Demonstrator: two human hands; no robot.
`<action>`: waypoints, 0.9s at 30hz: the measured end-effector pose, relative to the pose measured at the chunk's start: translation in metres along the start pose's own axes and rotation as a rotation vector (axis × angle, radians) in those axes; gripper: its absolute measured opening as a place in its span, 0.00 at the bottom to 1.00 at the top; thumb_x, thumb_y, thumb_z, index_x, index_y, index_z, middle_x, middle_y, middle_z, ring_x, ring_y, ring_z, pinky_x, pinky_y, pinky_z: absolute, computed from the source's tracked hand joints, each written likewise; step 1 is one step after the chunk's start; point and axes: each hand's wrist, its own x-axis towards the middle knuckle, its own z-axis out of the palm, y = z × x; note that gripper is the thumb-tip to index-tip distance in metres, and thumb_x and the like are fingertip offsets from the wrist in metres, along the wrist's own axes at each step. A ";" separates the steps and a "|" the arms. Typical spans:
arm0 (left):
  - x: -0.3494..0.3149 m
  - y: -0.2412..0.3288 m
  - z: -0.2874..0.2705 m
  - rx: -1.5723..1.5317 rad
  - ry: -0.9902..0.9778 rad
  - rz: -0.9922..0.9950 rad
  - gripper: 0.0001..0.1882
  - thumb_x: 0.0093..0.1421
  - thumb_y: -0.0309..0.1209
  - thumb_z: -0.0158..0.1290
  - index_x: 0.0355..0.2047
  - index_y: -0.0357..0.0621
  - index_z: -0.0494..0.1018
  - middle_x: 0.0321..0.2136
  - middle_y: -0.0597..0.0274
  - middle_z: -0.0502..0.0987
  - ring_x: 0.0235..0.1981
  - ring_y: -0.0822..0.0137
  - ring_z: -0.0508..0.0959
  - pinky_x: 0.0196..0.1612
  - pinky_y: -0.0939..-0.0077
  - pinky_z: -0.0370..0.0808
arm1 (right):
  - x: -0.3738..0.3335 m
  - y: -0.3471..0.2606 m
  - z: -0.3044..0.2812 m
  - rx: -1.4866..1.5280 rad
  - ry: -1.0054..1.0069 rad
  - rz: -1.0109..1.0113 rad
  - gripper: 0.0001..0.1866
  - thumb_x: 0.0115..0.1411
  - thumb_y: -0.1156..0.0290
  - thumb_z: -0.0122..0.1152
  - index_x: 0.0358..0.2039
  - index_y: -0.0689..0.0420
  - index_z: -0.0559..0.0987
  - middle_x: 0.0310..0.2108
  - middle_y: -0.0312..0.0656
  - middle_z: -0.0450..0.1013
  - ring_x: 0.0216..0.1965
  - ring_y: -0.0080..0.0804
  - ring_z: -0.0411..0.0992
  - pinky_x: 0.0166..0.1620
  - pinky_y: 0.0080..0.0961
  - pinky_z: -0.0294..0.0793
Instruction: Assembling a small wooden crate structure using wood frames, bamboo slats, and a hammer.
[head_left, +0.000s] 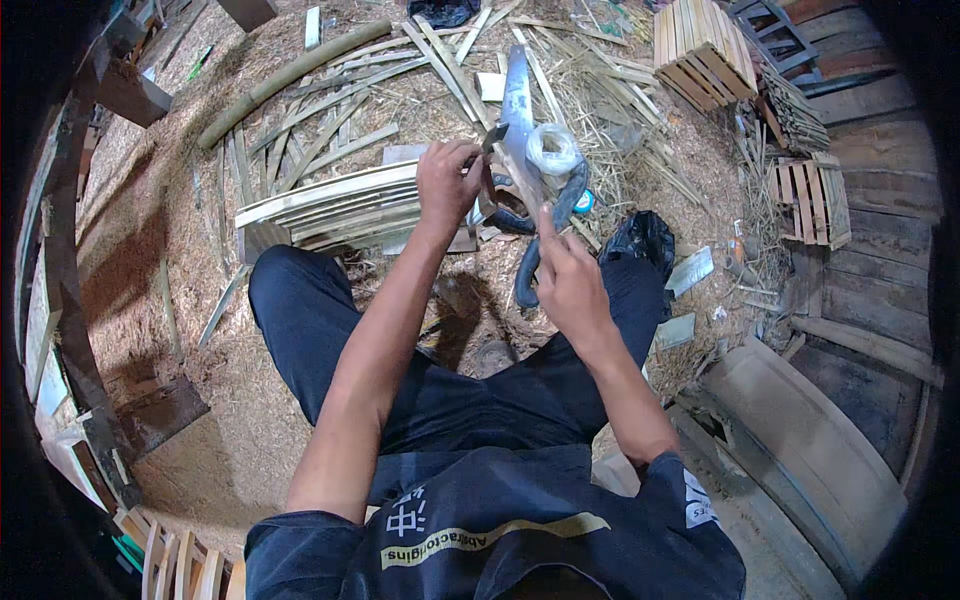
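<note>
Right hand (572,278) closed round a wooden stick (522,180), upper centre of frame
Left hand (450,187) bunched, cannot tell on what; dark shirt (500,485), lower centre, bears white lettering (405,514), yellow printed band (500,538)

Hands: two, left (448,182) and right (575,278). One pale wooden piece (519,176) by them; one dark-bladed tool (495,136). Handsaw blade (517,95): one. Clear coil (553,152): one. Round blue-and-white item (584,201): one. Thick pole (290,80): one. Black plastic bags (640,240): two, one far, one by the right knee. Slatted crates (705,55): at least two, right side. Loose strips (340,150): many, too tangled to count.
</note>
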 end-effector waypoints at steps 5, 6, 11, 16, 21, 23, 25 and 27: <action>0.000 0.000 0.000 -0.033 -0.019 -0.026 0.06 0.53 0.30 0.63 0.30 0.43 0.81 0.33 0.61 0.82 0.35 0.57 0.77 0.40 0.66 0.73 | -0.001 -0.002 0.002 0.116 0.103 -0.006 0.35 0.58 0.81 0.54 0.67 0.55 0.62 0.34 0.53 0.71 0.32 0.55 0.74 0.36 0.45 0.74; 0.000 -0.001 0.000 -0.021 -0.019 -0.025 0.06 0.53 0.30 0.63 0.30 0.43 0.81 0.33 0.60 0.82 0.35 0.57 0.77 0.41 0.66 0.73 | -0.001 -0.002 0.003 0.023 0.028 -0.001 0.35 0.58 0.81 0.53 0.67 0.55 0.62 0.33 0.54 0.71 0.32 0.55 0.74 0.36 0.46 0.74; 0.000 -0.002 0.001 -0.035 -0.042 -0.053 0.06 0.53 0.30 0.62 0.30 0.42 0.81 0.33 0.60 0.82 0.36 0.57 0.78 0.41 0.66 0.73 | -0.001 -0.004 -0.005 0.086 -0.034 0.026 0.35 0.58 0.82 0.52 0.68 0.56 0.62 0.35 0.55 0.71 0.32 0.54 0.73 0.37 0.44 0.72; 0.001 -0.006 -0.002 -0.052 -0.064 0.018 0.05 0.54 0.29 0.62 0.32 0.44 0.80 0.33 0.61 0.81 0.33 0.57 0.76 0.39 0.67 0.71 | -0.001 -0.012 0.000 0.166 0.107 0.014 0.34 0.59 0.82 0.51 0.67 0.59 0.61 0.38 0.57 0.71 0.36 0.56 0.72 0.40 0.44 0.72; 0.003 -0.008 -0.005 -0.081 -0.090 0.017 0.06 0.55 0.30 0.62 0.33 0.45 0.80 0.33 0.62 0.81 0.32 0.57 0.75 0.39 0.66 0.70 | -0.010 -0.011 0.007 0.178 -0.007 0.091 0.30 0.62 0.80 0.50 0.66 0.62 0.63 0.41 0.59 0.72 0.41 0.54 0.73 0.46 0.40 0.72; 0.004 -0.007 -0.004 -0.087 -0.105 -0.008 0.06 0.55 0.30 0.62 0.33 0.45 0.80 0.33 0.62 0.81 0.32 0.57 0.75 0.39 0.65 0.70 | -0.012 -0.009 0.006 0.176 -0.036 0.074 0.29 0.63 0.79 0.50 0.65 0.62 0.63 0.42 0.60 0.72 0.42 0.56 0.73 0.47 0.40 0.72; 0.004 -0.006 -0.003 -0.047 -0.101 -0.027 0.06 0.55 0.30 0.61 0.33 0.45 0.80 0.33 0.62 0.81 0.32 0.56 0.75 0.39 0.64 0.70 | -0.012 -0.006 0.006 0.177 -0.038 0.113 0.29 0.63 0.79 0.50 0.65 0.62 0.63 0.43 0.60 0.72 0.43 0.57 0.74 0.47 0.40 0.72; 0.004 -0.006 -0.002 -0.032 -0.112 -0.035 0.06 0.56 0.31 0.61 0.33 0.44 0.80 0.33 0.61 0.81 0.33 0.56 0.75 0.39 0.64 0.70 | -0.009 -0.003 0.006 0.183 -0.040 0.145 0.29 0.63 0.79 0.50 0.65 0.62 0.63 0.44 0.61 0.72 0.43 0.57 0.74 0.47 0.40 0.73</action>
